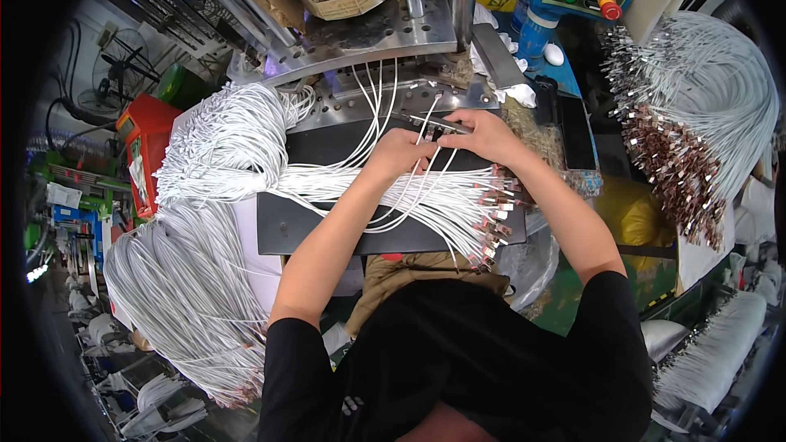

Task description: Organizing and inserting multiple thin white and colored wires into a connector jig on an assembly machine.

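Your left hand (399, 153) rests among white cables (327, 180), grip unclear, while your right hand (485, 137) pinches a slim metal bar (442, 123), apparently to steady it.

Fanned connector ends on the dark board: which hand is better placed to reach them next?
Probably the right hand: it's nearer the connector ends, which lie toward the right edge of the dark board; the left hand is farther left.
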A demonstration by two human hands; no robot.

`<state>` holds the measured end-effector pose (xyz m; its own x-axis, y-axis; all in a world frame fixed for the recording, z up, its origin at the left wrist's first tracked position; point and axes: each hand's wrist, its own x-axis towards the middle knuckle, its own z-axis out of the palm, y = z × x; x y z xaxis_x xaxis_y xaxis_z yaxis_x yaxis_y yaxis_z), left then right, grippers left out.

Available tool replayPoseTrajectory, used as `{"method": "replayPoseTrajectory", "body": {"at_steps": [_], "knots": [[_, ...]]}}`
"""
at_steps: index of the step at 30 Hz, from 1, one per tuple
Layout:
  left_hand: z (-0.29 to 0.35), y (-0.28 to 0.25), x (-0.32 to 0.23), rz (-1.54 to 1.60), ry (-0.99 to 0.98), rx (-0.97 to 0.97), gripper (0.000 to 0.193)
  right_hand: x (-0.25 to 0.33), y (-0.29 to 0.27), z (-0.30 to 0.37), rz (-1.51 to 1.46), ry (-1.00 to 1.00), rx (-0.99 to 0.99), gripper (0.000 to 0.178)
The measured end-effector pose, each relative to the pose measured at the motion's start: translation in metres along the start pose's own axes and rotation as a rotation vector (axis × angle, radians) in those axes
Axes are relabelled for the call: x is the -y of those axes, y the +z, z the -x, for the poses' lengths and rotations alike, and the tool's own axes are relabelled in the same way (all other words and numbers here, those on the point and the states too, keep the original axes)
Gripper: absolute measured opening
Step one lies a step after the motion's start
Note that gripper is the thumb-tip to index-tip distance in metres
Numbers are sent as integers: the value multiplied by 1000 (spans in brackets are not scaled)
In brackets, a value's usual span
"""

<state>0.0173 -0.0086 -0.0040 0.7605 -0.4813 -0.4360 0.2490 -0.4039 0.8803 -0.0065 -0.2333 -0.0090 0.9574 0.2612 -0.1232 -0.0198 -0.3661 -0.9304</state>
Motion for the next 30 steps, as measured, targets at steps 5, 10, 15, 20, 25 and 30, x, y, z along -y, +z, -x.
{"method": "replayPoseTrajectory", "body": {"at_steps": [5,10,15,20,25,30], "knots": [[8,-3,-4,103,14,-45,31,6,-3,2,-63,3,96,54],[31,-7,-43,-694,280,-552,36,14,-5,5,-16,69,5,68],[-18,1,-67,-806,343,-576,38,6,-3,3,92,55,-13,77],[-74,-7,-40,-838,178,-444,34,23,2,4,66,33,26,72],[-14,-36,-67,428,128,11,24,0,-2,3,142,10,-28,68],[46,-42,-16,168,-30,81,27,8,-5,-1,116,13,20,56]]}}
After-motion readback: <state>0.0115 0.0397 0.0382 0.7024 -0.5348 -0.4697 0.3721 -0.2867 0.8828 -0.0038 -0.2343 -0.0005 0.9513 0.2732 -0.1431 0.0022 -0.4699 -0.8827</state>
